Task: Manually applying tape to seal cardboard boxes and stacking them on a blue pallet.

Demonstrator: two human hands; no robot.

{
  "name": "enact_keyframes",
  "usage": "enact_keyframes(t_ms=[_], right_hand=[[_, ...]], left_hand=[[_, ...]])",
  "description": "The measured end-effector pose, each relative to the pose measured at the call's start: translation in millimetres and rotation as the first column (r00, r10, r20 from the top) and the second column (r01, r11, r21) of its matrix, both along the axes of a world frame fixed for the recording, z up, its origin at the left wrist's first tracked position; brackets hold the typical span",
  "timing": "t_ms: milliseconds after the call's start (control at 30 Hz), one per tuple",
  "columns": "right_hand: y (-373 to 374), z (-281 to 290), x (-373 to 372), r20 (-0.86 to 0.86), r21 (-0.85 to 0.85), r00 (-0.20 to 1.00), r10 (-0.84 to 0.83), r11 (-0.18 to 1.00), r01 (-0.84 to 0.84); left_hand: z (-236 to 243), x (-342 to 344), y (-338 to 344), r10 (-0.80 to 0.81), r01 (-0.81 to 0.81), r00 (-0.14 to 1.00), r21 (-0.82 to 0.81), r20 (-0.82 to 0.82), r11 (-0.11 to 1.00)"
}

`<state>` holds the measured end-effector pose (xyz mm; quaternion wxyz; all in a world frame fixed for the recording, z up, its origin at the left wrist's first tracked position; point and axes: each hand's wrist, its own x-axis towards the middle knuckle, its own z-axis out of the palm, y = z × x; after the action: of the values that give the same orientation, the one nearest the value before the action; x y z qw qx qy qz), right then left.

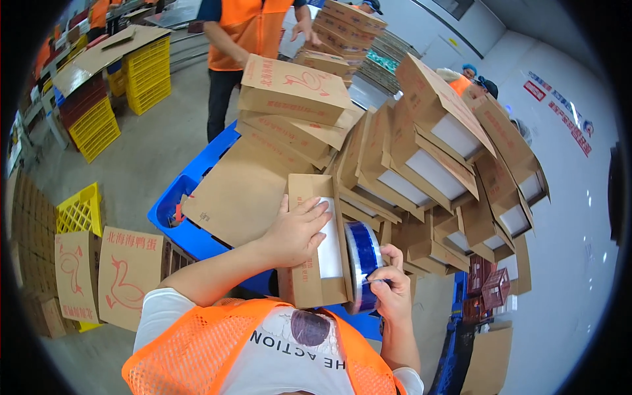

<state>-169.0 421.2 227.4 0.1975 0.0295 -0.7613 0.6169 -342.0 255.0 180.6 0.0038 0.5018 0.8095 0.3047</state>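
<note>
A brown cardboard carton stands in front of me on the blue work surface. Its flaps stand apart and a white inner layer shows between them. My left hand lies across this carton with fingers stretched out, the tips over the white layer. Against the carton's right side is a wide roll of shiny blue tape with a pale rim. My right hand pinches the roll at its right edge; whether a loose tape end is between the fingers is hidden.
Stacked cartons with white insides rise on the right. Closed cartons lie beyond a flat cardboard sheet on the blue surface. A co-worker in an orange vest stands beyond. Printed cartons and yellow crates are left.
</note>
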Motion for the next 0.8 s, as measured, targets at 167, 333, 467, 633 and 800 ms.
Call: enact_keyframes(t_ms=[167,333,467,633,800], right_hand=[[13,-3,5,-0.018,-0.003,0.999,0.032,0.999,-0.032],[20,3,3,-0.014,0.076,0.997,0.080,0.994,-0.079],[35,-2,13,-0.022,-0.233,1.000,0.016,0.972,-0.021],[42,1,31,-0.070,-0.410,0.995,-0.068,0.911,0.033],[41,9,43,-0.178,-0.406,0.965,-0.194,0.907,0.108]], left_hand=[[2,5,19,0.120,-0.124,0.992,0.353,0.034,0.927],[20,-12,18,-0.200,0.236,0.943,0.108,-0.267,0.966],[14,-23,15,-0.263,0.212,0.939,-0.231,-0.219,0.950],[35,-28,-2,-0.499,0.465,0.839,-0.188,-0.219,0.865],[59,-32,22,-0.655,0.520,0.722,-0.448,-0.225,0.727]])
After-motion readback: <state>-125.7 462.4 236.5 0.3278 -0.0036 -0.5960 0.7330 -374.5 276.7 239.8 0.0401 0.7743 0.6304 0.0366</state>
